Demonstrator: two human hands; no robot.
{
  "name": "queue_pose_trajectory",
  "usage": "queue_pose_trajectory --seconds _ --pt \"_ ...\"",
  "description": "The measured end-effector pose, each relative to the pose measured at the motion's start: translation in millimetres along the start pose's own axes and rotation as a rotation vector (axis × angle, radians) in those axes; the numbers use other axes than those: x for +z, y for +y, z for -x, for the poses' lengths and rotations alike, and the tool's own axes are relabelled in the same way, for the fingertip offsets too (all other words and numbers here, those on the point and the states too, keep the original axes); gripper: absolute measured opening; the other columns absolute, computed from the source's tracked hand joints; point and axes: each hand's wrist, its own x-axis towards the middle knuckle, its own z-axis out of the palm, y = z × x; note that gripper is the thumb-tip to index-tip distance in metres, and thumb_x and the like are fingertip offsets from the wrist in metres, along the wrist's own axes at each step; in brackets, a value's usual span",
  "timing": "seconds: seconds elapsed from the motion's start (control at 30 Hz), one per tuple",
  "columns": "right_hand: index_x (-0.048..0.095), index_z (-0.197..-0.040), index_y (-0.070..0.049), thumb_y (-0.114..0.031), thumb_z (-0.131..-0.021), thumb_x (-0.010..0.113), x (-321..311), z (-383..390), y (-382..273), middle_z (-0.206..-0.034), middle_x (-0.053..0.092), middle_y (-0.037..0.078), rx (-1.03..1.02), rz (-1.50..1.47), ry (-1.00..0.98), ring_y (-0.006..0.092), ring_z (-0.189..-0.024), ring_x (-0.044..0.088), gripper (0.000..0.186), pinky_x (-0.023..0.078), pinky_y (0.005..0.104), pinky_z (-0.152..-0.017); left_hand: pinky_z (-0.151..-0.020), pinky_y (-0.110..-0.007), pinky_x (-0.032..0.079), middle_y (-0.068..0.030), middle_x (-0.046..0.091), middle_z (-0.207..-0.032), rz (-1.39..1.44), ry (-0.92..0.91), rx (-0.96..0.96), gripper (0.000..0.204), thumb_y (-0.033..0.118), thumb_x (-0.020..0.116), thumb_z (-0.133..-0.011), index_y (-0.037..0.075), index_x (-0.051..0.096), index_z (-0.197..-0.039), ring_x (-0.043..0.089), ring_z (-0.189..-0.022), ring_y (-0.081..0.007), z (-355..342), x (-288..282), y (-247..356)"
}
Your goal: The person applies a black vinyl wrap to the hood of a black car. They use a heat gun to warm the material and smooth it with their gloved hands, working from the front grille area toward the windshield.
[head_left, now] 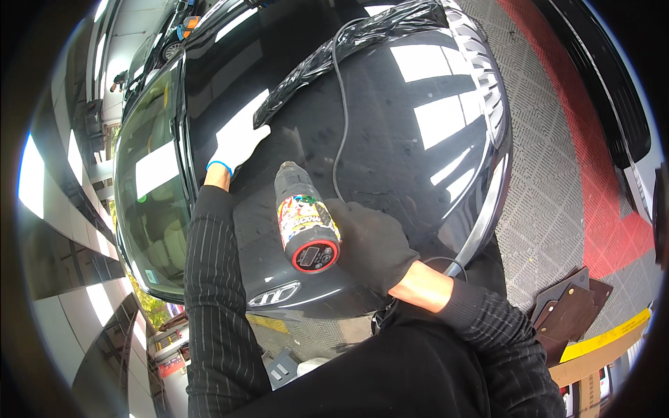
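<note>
My left hand (240, 138), in a white glove with a blue cuff, is closed at the near end of a bunched strip of glossy black film (317, 64). The strip stretches from there across the dark car hood (390, 104) toward the front grille. My right hand (373, 244), in a dark glove, grips a heat gun (306, 216) with a sticker-covered body and a red-ringed display at its rear. Its nozzle points away from me, toward the hood below the film. The gun's handle is hidden by my right hand.
A grey cable (339, 90) lies over the hood, running down to my right hand. The windshield (150, 174) is on the left, the silver grille (481, 70) on the right. Brown flat pieces (568, 306) and cardboard with a yellow edge (606, 341) lie at lower right.
</note>
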Motion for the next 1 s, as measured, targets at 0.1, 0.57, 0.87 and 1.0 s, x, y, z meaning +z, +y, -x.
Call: queue_pose_trajectory --seconds 0.1,0.57,0.87,1.0 --pt "0.061 -0.123 -0.007 -0.014 -0.08 0.085 -4 2 -2 -0.094 0.071 0.014 0.008 -0.013 0.001 0.0362 -0.088 0.074 0.05 0.059 0.0471 -0.075 -0.108 -0.04 0.049 -0.0208 0.071 -0.132 -0.005 0.072 0.097 0.058 0.028 0.074 -0.094 0.004 0.062 -0.145 0.067 -0.124 -0.0362 5 0 5" --pt "0.06 -0.127 -0.008 -0.013 -0.079 0.085 -12 10 -4 -0.094 0.071 0.014 0.007 0.02 -0.008 0.0356 -0.089 0.074 0.054 0.059 0.0471 -0.075 -0.118 -0.038 0.043 -0.0205 0.068 -0.146 0.014 0.069 0.095 0.073 0.021 0.075 -0.091 0.01 0.053 -0.159 0.063 -0.137 -0.0337 19 1 13" --pt "0.061 -0.125 -0.008 -0.013 -0.081 0.082 -17 14 -4 -0.094 0.071 0.014 0.0 0.026 0.001 0.0361 -0.088 0.074 0.049 0.058 0.0478 -0.074 -0.122 -0.038 0.041 -0.0181 0.064 -0.152 -0.018 0.123 0.135 0.074 0.012 0.075 -0.089 0.01 0.053 -0.159 0.06 -0.142 -0.032 28 4 21" --pt "0.062 -0.125 -0.007 -0.012 -0.083 0.08 -21 16 -5 -0.094 0.07 0.014 0.014 0.013 -0.028 0.0364 -0.089 0.073 0.046 0.057 0.0485 -0.075 -0.124 -0.039 0.04 -0.0168 0.06 -0.157 -0.039 0.144 0.156 0.076 0.007 0.073 -0.087 0.011 0.053 -0.16 0.054 -0.148 -0.0308 29 8 22"
